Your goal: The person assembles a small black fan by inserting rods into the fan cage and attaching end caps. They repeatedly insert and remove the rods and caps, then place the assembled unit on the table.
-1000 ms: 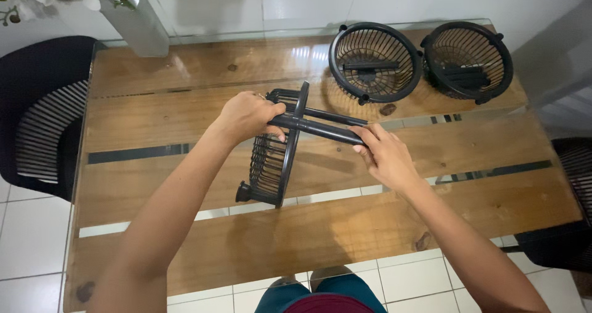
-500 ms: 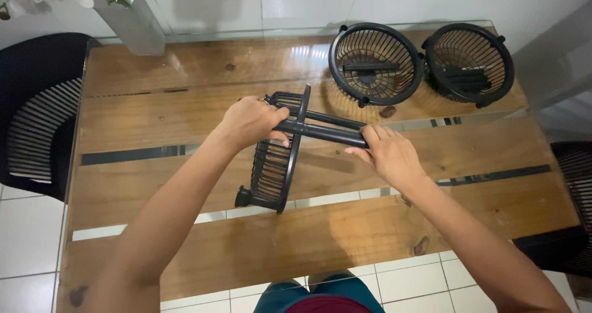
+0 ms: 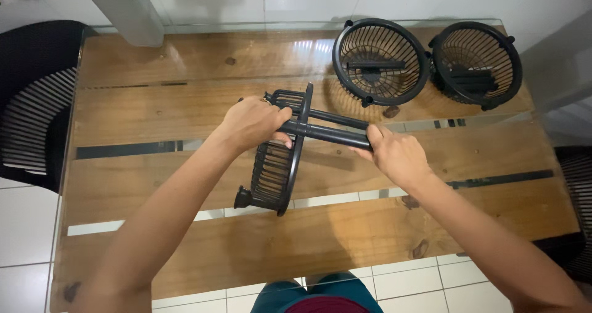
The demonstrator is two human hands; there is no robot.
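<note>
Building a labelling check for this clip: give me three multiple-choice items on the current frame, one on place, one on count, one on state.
1. Where do the two baskets that no hand touches sit?
A. at the table's far right
B. on the floor
C. on the left chair

2. How many black slatted baskets are in view?
A. two
B. three
C. five

3. How does the basket in hand stand?
A. flat, opening up
B. tipped on its side
C. upside down on the table

Key: 1 A, the two idle baskets rest side by side on the far right of the wooden table. 2 B, those two plus the held basket. 3 B, its rim stands on edge while the left hand grips near the rim and the right hand holds the black rod that runs through it.
</note>
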